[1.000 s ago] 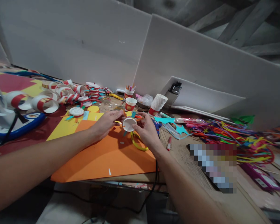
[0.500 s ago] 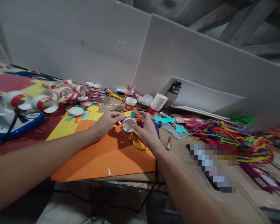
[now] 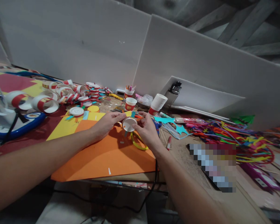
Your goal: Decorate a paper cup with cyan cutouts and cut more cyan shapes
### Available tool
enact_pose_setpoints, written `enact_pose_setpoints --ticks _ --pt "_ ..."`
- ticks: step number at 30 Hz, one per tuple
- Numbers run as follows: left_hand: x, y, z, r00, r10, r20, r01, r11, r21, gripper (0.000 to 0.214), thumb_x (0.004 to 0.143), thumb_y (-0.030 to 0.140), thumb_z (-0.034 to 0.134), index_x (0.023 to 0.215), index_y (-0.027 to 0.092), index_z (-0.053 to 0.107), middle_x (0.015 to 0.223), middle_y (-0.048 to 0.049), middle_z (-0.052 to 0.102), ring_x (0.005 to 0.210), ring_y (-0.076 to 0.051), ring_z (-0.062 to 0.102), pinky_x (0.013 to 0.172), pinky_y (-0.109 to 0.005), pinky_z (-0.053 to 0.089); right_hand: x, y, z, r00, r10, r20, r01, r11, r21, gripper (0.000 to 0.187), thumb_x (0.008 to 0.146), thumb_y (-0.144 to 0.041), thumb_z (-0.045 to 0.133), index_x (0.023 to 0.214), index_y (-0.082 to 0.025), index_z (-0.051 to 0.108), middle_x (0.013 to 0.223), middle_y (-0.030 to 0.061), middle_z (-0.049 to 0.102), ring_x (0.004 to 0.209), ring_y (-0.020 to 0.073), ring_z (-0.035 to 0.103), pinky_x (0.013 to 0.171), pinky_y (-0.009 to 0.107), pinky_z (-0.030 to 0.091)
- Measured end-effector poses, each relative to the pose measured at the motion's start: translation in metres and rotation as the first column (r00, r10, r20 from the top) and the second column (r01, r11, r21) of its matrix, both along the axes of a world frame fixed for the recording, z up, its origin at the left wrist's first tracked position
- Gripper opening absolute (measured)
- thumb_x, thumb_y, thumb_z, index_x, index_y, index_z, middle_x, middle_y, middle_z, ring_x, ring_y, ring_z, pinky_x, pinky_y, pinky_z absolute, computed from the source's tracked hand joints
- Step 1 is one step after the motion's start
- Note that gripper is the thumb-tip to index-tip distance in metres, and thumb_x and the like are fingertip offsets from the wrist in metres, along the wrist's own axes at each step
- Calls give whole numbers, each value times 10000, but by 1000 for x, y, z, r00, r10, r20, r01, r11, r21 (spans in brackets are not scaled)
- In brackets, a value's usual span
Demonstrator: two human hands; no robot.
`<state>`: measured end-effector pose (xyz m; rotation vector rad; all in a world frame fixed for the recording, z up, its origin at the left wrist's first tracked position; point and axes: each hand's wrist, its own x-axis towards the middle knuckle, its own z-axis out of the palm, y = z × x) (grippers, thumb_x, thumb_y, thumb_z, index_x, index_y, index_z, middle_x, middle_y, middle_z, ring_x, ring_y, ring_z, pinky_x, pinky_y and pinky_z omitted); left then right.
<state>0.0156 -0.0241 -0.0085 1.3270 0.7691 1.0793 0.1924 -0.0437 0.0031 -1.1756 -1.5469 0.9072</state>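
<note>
Between my two hands is a cut-off paper cup bottom [image 3: 128,125], a white disc with a low rim and teal and orange paper strips sticking out. My right hand [image 3: 146,127] grips its right edge, the thumb lying over the rim. On the other side, my left hand [image 3: 109,123] has thumb and index finger pinched together at the upper left edge. Whether a strip is between those fingertips is too small to tell. Under the hands lies an orange paper sheet [image 3: 95,158], with a yellow ring [image 3: 138,143] on it near my right wrist.
A similar cup bottom with strips [image 3: 76,111] and a yellow lid [image 3: 93,108] sit left of the hands. Behind stand a paper cup [image 3: 130,104], stacked cups [image 3: 158,104] and a bottle [image 3: 174,93]. Pipe cleaners [image 3: 233,133] pile up at right; cut cup rings [image 3: 63,90] lie left.
The cup bottom has turned and tilted slightly between my fingers. My left fingertips have shifted a little along its upper left edge.
</note>
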Motion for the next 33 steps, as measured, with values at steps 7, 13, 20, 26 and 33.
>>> enact_pose_setpoints --ticks 7,13,20,26,33 --pt "-1 0 4 1000 3 16 -2 999 -46 379 780 527 631 824 152 661 783 -43 650 661 -137 556 571 -252 356 -2 -3 3 1000 27 8 -26 1000 -10 556 697 -160 616 1211 -206 409 812 -14 617 713 145 602 652 279 469" --pt "-1 4 1 993 17 114 -11 998 -57 363 788 511 632 824 150 635 798 -35 631 692 -133 571 629 -259 402 -1 -3 2 999 12 35 -12 1000 -8 547 701 -166 620 1210 -199 421 777 -27 596 658 127 572 616 264 445" --pt "0 5 0 986 32 165 -23 998 -52 446 659 314 796 1029 164 598 821 -13 652 733 -125 595 702 -258 433 0 -3 3 999 6 52 -5 1000 -10 529 707 -191 626 1197 -197 428 755 -31 586 628 126 560 584 259 430" --pt "-2 4 1 994 63 89 -62 998 -19 430 677 365 777 1021 163 616 818 -22 665 718 -128 594 676 -259 419 1 -2 1 999 14 36 -13 1000 -10 549 701 -179 618 1211 -204 415 760 -31 597 663 138 583 605 266 446" --pt "-8 13 -2 977 208 50 -197 965 -175 419 737 560 653 865 162 631 828 -75 691 716 -155 604 573 -251 385 3 0 0 999 -18 31 19 1000 -25 548 696 -187 623 1207 -214 425 768 -28 595 673 142 583 612 270 456"
